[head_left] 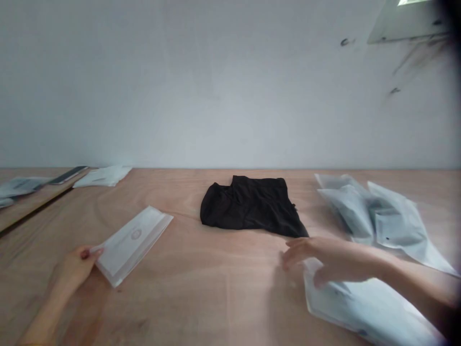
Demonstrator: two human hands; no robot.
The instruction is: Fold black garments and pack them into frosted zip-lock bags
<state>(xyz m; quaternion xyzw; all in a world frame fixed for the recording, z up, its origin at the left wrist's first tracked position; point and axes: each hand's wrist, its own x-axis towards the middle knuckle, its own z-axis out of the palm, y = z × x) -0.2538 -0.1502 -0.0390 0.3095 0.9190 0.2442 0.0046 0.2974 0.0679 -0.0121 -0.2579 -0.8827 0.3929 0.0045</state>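
Note:
Pinched in my left hand [79,263] is the near corner of a flat white plastic bag [134,242] with a small round printed logo, lying on the wooden table [187,298]. My right hand [324,257], slightly blurred, hovers at the right with its fingers apart and nothing visible in them. Just beyond its fingertips lies a folded black garment [252,204]. Below the right hand and forearm is a frosted white plastic bag [370,307], partly covered by the arm.
Several filled frosted bags [399,218] rest at the back right. At the back left are thin white packets [103,176], a dark phone-like slab [69,175] and a grey-white bag [23,186]. A gap [36,210] runs between table boards at left. A pale wall [216,86] stands behind.

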